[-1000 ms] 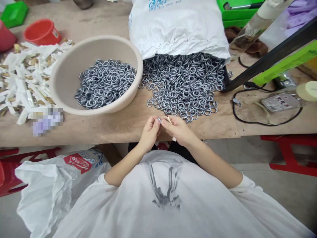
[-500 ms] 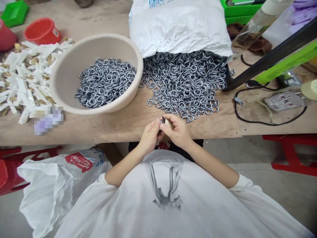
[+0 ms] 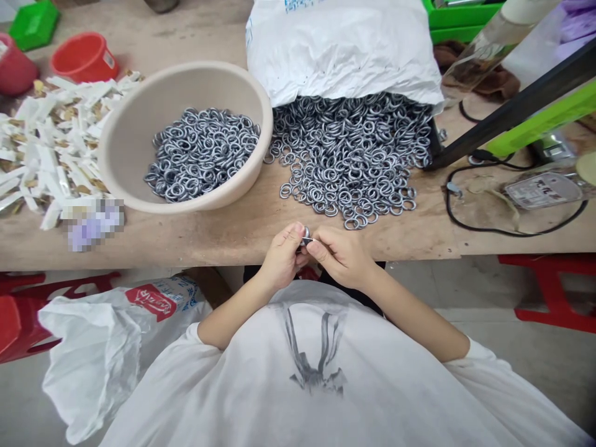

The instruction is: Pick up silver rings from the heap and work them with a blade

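Note:
At the table's front edge my left hand pinches a small grey ring between thumb and fingers. Close against it, my right hand is closed on a small thin blade, whose tip meets the ring; its handle is hidden by the fingers. Just beyond both hands lies a heap of similar grey rings, spilling from a white sack. More such rings fill the bottom of a beige basin on the left.
White and tan scraps cover the table's left side, near a red bowl and a green tray. To the right are a black-and-green stand, a cable and a clear bottle. A white bag stands below left.
My right hand has turned and shifted slightly to the right. The blade, which pointed upward, now lies nearly level against the ring. My left hand has barely moved.

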A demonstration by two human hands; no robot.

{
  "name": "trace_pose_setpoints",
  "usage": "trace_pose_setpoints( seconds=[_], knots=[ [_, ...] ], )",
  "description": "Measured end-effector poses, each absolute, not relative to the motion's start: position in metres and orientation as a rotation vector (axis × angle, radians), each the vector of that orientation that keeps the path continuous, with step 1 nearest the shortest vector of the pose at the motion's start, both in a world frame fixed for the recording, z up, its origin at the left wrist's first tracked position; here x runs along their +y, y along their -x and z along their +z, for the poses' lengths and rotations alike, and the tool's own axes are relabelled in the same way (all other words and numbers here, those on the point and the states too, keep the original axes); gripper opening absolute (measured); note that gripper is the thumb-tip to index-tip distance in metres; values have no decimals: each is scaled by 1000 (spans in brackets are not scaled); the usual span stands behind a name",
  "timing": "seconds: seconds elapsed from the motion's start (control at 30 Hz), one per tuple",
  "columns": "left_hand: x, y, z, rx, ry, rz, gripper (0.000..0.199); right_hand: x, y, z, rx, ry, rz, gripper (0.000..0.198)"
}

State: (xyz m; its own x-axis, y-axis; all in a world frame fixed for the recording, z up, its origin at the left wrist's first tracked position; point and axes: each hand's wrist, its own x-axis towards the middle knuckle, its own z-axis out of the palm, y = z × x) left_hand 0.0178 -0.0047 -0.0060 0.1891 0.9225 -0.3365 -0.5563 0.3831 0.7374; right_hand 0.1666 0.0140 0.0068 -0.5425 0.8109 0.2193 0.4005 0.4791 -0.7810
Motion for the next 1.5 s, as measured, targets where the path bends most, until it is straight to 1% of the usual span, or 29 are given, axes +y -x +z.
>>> trace_pose_setpoints(
  seconds=[0.17, 0.27, 0.33, 0.4, 0.47, 0.57, 0.67, 0.83, 0.9, 1.0, 1.07, 1.13, 1.23, 1.3, 1.4, 1.5],
  knots=[
    [-6, -17, -4, 842, -522, 1094, 55, 15, -169, 5, -2163, 955, 935, 40],
    [-10, -15, -6, 810, -592, 1043, 55, 28, -172, -3, -2124, 1111, 899, 41],
    [-13, -12, -8, 786, -654, 1003, 54, 42, -175, -11, -2020, 1370, 785, 42],
    [-14, -9, -11, 794, -683, 1011, 50, 57, -175, -19, -2030, 1581, 631, 35],
    [-13, -4, -15, 829, -683, 1043, 48, 67, -173, -24, -2155, 1706, 463, 29],
    [-8, 2, -21, 897, -660, 1048, 44, 74, -167, -28, -2333, 1801, 292, 28],
    [-2, 8, -24, 963, -576, 1078, 47, 76, -164, -27, -2360, 1853, 249, 27],
    [5, 11, -22, 1003, -407, 1054, 39, 78, -167, -26, -2257, 1909, 249, 30],
    [6, 9, -21, 993, -379, 1024, 37, 79, -168, -27, -2226, 1930, 261, 31],
    [8, 5, -21, 983, -396, 990, 38, 80, -172, -29, -2175, 1852, 320, 24],
    [10, 2, -21, 1006, -440, 1000, 40, 79, -176, -29, -2099, 1700, 413, 19],
    [12, -1, -22, 1026, -494, 999, 44, 74, -179, -27, -2028, 1488, 550, 18],
    [15, -4, -22, 970, -522, 879, 54, 65, -182, -23, -2003, 1147, 755, 24],
    [15, -6, -20, 894, -500, 795, 55, 60, -183, -21, -1995, 995, 844, 29],
    [13, -8, -16, 842, -494, 814, 50, 56, -182, -20, -1918, 906, 942, 35],
    [10, -10, -14, 858, -562, 894, 52, 54, -178, -21, -1801, 932, 1051, 43]
  ],
)
